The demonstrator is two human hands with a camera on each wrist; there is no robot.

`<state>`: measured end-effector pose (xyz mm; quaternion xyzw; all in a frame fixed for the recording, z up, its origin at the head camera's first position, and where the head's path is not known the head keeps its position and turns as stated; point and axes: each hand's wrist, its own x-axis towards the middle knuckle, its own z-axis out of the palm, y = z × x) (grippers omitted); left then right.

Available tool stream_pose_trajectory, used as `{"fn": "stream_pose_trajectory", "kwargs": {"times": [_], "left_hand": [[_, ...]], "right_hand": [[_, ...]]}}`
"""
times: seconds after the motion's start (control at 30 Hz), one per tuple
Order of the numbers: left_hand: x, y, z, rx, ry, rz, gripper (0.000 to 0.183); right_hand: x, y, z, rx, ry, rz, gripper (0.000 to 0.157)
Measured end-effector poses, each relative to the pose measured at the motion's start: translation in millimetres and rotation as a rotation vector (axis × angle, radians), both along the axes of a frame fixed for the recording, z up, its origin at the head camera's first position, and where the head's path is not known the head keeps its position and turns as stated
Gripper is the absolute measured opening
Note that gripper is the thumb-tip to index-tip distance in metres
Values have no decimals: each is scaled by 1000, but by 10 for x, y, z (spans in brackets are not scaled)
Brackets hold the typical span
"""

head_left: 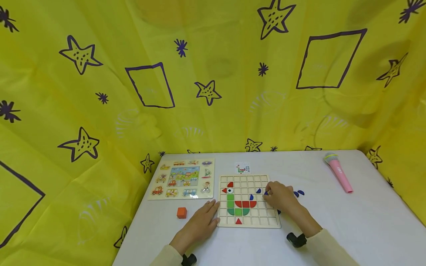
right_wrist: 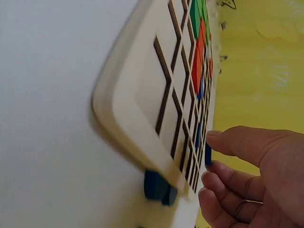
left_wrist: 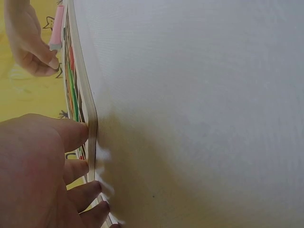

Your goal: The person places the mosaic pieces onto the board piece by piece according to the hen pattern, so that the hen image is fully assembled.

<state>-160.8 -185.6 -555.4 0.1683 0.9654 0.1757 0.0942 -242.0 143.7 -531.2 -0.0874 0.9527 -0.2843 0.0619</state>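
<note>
A square wooden grid board [head_left: 263,221] lies on the white table, with red, green and blue pieces set in it as a bird shape; an eye piece [head_left: 230,190] is near its top left. My left hand [head_left: 201,220] rests flat beside the board, its thumb and fingertips touching the left edge. Over the board's right side, my right hand [head_left: 282,196] pinches a small blue puzzle piece [right_wrist: 208,154] between thumb and fingers. Two other blue pieces, one rounded [head_left: 258,191] and one upright [head_left: 251,197], sit in the grid to its left.
Loose blue pieces [head_left: 301,192] lie right of the board, some by its edge. A pattern card [head_left: 242,168] is behind it. A vehicle puzzle [head_left: 153,195] and an orange cube [head_left: 181,212] are on the left, a pink microphone [head_left: 341,175] at far right. A yellow curtain [head_left: 219,122] hangs behind.
</note>
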Motion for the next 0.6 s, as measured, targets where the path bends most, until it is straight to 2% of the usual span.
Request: {"fn": "stream_pose_trajectory", "kwargs": {"times": [0.23,0.6], "left_hand": [[-6,5,1,-5,3,-5,63],[-3,7,11,-2,-2,-3,63]], "right_hand": [[44,-154,-54,6,-6,9,20],[32,-184,-41,30,-1,28,21]]}}
